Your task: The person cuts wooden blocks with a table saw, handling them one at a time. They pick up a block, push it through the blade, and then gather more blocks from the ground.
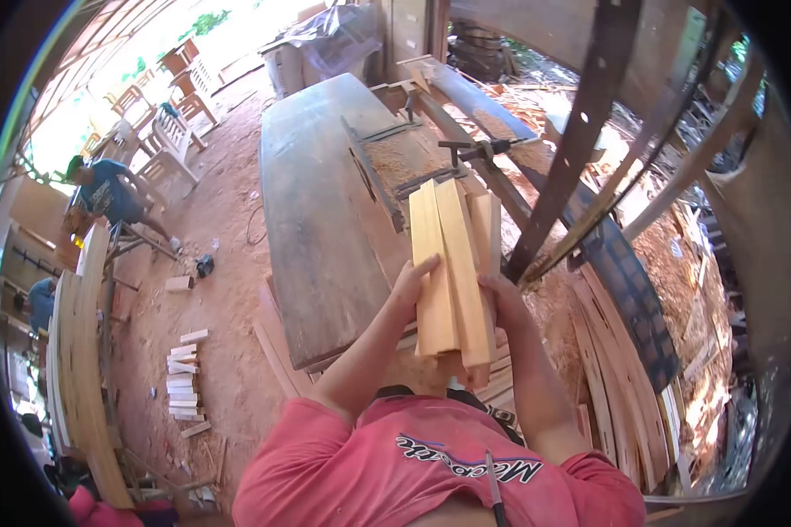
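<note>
A bundle of several short wooden boards [448, 272] is held upright in front of my chest, pale yellow on the near faces. My left hand [416, 279] grips its left edge, with the thumb lying across the front face. On the opposite edge, my right hand [501, 299] is closed around the boards; most of its fingers are hidden behind them. Just beyond the bundle is a large wooden worktable [325, 220] with a slotted machine opening [382, 158] strewn with sawdust. A metal clamp [483, 149] sits past the top of the boards.
Long planks [620, 386] lean at my right beside a dark ribbed panel [624, 299]. Dark slanted posts [580, 132] rise at the right. Small wood blocks [185, 382] lie in a row on the dirt floor. Another person [110, 189] bends over at the far left, near stacked planks [83, 351].
</note>
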{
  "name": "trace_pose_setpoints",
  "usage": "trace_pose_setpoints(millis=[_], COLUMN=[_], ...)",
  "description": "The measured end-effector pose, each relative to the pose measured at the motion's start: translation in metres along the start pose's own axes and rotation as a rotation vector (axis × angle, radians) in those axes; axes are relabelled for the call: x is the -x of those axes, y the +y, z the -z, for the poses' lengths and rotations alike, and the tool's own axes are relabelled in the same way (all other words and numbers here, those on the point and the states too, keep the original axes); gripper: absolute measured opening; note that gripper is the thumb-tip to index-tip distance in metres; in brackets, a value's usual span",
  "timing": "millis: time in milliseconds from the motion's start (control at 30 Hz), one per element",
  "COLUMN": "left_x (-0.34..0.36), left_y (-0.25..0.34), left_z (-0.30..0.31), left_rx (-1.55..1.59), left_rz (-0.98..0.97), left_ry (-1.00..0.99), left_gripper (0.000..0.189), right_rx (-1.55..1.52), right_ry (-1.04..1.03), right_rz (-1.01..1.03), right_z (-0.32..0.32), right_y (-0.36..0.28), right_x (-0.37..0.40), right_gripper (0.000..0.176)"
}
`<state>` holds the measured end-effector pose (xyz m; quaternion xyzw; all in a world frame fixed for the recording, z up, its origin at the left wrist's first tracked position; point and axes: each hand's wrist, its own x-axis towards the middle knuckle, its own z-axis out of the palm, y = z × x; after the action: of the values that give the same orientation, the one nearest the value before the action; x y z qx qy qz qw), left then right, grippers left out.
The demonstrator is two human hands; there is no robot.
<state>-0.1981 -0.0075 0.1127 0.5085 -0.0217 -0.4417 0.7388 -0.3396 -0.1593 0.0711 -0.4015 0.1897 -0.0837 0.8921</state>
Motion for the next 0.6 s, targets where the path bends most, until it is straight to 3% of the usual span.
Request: trace_pose_setpoints(millis=[100, 300, 433, 567, 600], left_x=[-0.055, -0.127, -0.153, -0.178, -0.188], left_y=[0.003, 0.014, 0.016, 0.026, 0.026], left_z=[0.015, 0.032, 0.018, 0.001, -0.003], left_rx=[0.007, 0.225, 0.462, 0.815, 0.850], left_rz=[0.008, -0.089, -0.134, -0.124, -0.163], left_ry=[0.004, -0.082, -0.115, -0.111, -0.128], left_gripper=[0.050, 0.052, 0.057, 0.060, 0.069], right_rx=[0.095, 0.357, 0.582, 0.601, 0.604], right_ry=[-0.043, 0.137, 0.123, 0.036, 0.052], right_rz=[-0.063, -0.230, -0.191, -0.378, -0.416], right_z=[-0.008, -0.031, -0.054, -0.055, -0.058], right_y=[-0.032, -0.081, -0.120, -0.150, -0.158], right_x=[-0.050, -0.134, -0.167, -0.220, -0.228], right_gripper=[0.052, 0.053, 0.059, 0.060, 0.060])
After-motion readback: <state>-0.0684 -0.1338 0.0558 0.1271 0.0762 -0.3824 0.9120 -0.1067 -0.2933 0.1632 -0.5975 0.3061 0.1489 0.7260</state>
